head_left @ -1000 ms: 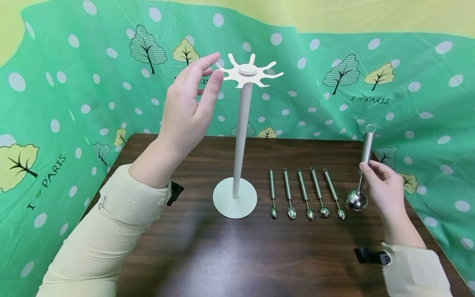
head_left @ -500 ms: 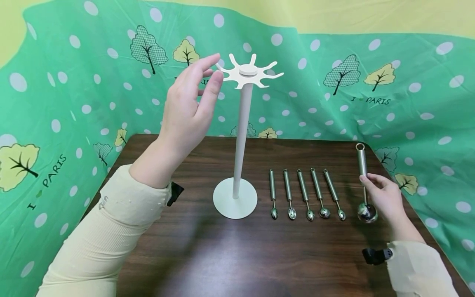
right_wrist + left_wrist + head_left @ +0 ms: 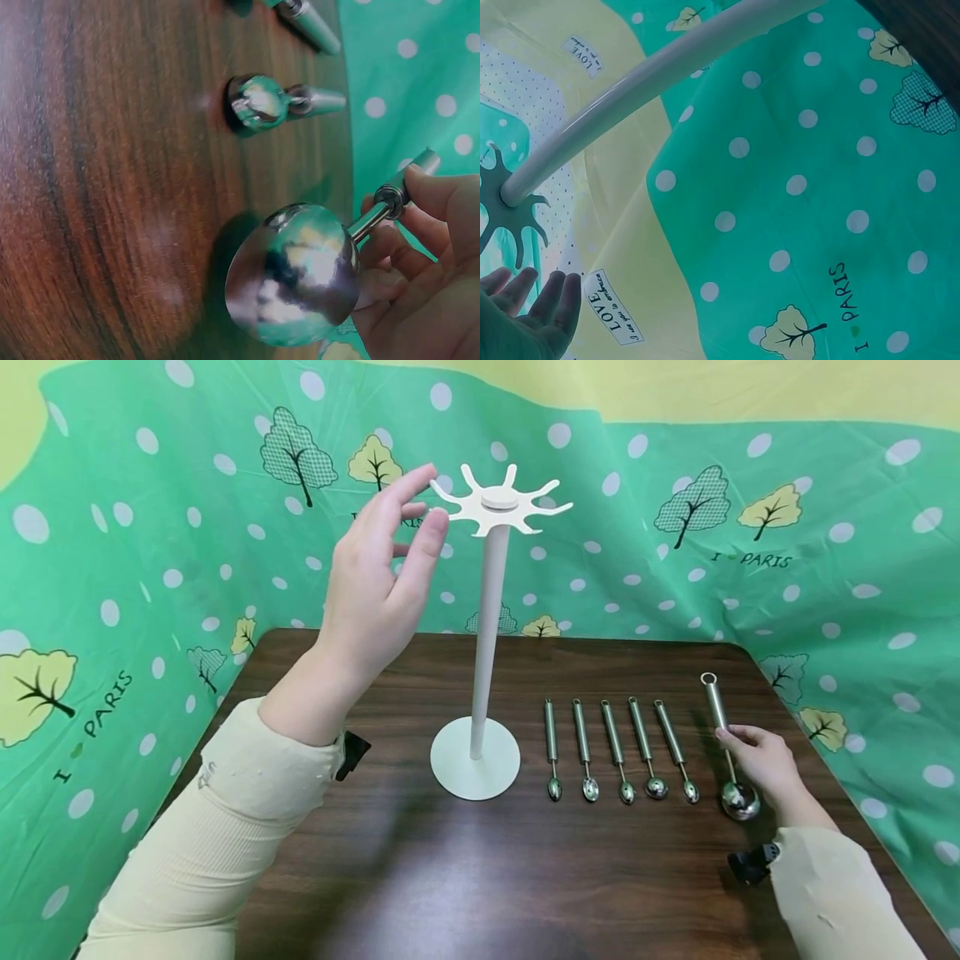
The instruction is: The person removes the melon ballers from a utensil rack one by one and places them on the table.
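In the head view my right hand (image 3: 761, 764) pinches a steel scoop (image 3: 740, 802) low on its handle. This scoop is larger than the others, with a round bowl and a hanging ring at the handle's top. In the right wrist view its shiny bowl (image 3: 296, 277) is low over the tabletop; whether it touches is unclear. My left hand (image 3: 382, 568) is raised beside a white rack (image 3: 491, 635), fingers loosely bent and holding nothing. Its fingertips are at the left prongs of the star-shaped top (image 3: 498, 510); contact cannot be made out. The left wrist view shows the fingers (image 3: 544, 300) just below the prongs.
Several smaller steel scoops (image 3: 613, 743) lie in a row, handles away from me, between the rack's round base (image 3: 476, 777) and my right hand. All stand on a dark wooden table (image 3: 450, 877). A green dotted cloth (image 3: 600, 577) hangs around its back and sides.
My right hand has lowered the large scoop toward the table, and its handle has tipped to the left and down. The left hand has stayed by the rack's top.
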The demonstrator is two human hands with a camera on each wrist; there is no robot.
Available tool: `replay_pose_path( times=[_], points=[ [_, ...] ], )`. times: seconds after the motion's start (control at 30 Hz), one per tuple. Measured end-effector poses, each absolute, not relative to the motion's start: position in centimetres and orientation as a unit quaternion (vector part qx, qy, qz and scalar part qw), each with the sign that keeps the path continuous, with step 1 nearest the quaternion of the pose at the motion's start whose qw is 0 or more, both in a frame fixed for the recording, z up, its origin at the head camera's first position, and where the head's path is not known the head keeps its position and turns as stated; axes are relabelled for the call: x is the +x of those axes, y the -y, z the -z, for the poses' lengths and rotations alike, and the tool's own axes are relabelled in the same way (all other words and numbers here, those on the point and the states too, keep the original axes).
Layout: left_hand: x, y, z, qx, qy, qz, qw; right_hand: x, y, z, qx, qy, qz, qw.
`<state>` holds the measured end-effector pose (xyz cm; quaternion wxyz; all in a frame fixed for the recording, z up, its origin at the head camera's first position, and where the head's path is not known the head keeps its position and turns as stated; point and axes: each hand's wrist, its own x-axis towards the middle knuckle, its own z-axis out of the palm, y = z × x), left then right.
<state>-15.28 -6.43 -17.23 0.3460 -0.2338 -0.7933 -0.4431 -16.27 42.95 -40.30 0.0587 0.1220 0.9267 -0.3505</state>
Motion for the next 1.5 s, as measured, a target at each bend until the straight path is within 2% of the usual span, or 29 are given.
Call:
replay_pose_path(
  times=[0.33,0.87,1.1,1.37,1.5],
  points=[
    [-14.6,7.1,18.2,-0.212,0.793,0.462,0.335,-16.6,-43.4,41.4,0.131,-0.933,0.320,0.099],
    [-13.4,8.5,22.1,-0.183,0.828,0.472,0.243,-16.7,-43.0,43.3,0.140,-0.956,0.254,0.054],
    [-12.5,8.8,23.7,-0.167,0.830,0.486,0.214,-16.8,-42.8,43.8,0.115,-0.964,0.239,0.032],
    [-11.7,9.0,26.0,-0.141,0.835,0.501,0.179,-16.9,-43.1,44.0,0.119,-0.961,0.246,0.028],
    [-11.4,9.4,27.0,-0.123,0.842,0.499,0.163,-16.8,-43.0,43.7,0.144,-0.953,0.263,0.044]
  ],
)
